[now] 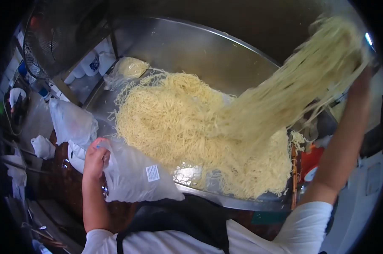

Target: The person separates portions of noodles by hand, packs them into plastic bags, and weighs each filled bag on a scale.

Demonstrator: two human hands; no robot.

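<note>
A large heap of pale yellow noodles (166, 114) spreads over a metal table (187, 40). My left hand (96, 157) is closed around the gathered edge of a translucent plastic bag (132, 169) with a small white printed label. The bag hangs in front of the table's near edge; its contents cannot be made out. High on the right, my right hand (365, 67) grips a long bundle of noodles, stretched up from the heap and smeared by motion. The strands hide most of its fingers.
Another plastic bag (73, 122) stands left of the table. A small bag of noodles (132, 68) lies at the table's back left corner. White jugs (90, 63) sit beyond it. A red object (312, 157) is by the right edge.
</note>
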